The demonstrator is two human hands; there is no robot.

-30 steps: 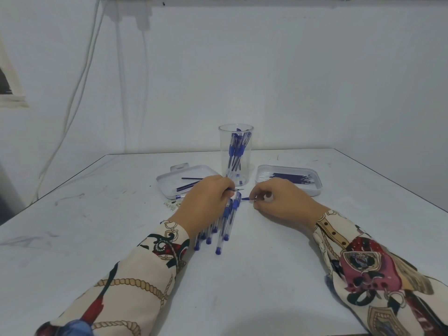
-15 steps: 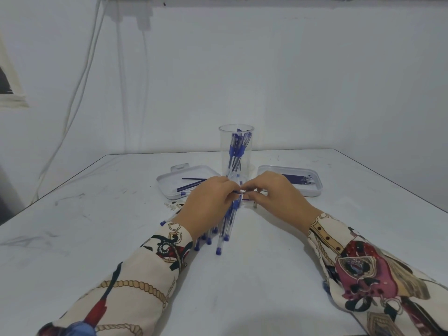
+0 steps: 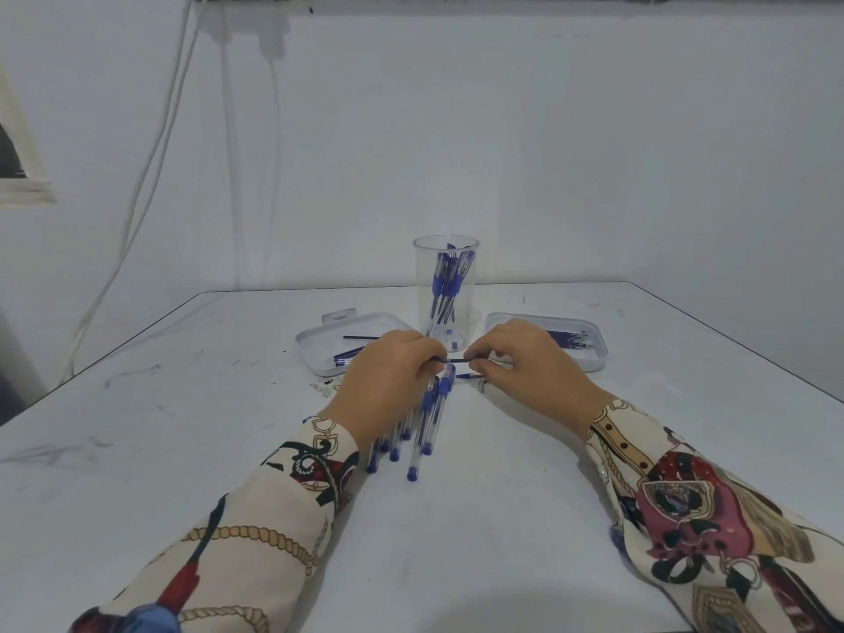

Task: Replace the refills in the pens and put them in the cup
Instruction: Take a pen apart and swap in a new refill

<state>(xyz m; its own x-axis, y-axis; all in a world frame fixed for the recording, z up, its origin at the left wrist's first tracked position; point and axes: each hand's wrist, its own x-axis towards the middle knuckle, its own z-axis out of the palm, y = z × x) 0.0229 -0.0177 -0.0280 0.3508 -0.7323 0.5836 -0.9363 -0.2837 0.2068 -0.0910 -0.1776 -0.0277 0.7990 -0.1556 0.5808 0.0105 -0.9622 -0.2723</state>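
Head view, task part done: several pens stand in the cup (image 3: 445, 290) toward the worktop's far edge, a row of pens (image 3: 422, 424) lies unfinished under the left hand (image 3: 388, 381), and both it and the right hand (image 3: 525, 358) pinch one thin refill (image 3: 456, 360) between them.

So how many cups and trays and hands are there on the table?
Clear cup: 1
White trays: 2, the left tray and the right tray
Hands: 2, the left hand and the right hand, both pinching one thin refill
Total: 5, not counting the pens, which overlap too much to count.
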